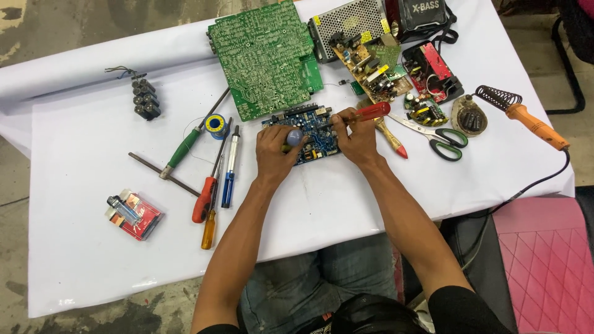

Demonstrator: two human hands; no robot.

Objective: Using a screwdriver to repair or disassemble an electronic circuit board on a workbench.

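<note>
A small blue circuit board (309,127) lies on the white table sheet (93,247) in front of me. My left hand (276,148) rests on its near left side and grips a tool with a rounded blue-grey handle end (295,137). My right hand (356,139) sits on the board's right edge and holds a screwdriver with a clear red handle (372,111), its shaft pointing left over the board.
A large green circuit board (266,55) lies behind. To the right are a metal power supply box (349,21), smaller boards, green-handled scissors (442,139) and an orange soldering iron (532,120). To the left lie several screwdrivers, a solder spool (216,125), batteries (146,99) and a red pack with a lighter (133,215).
</note>
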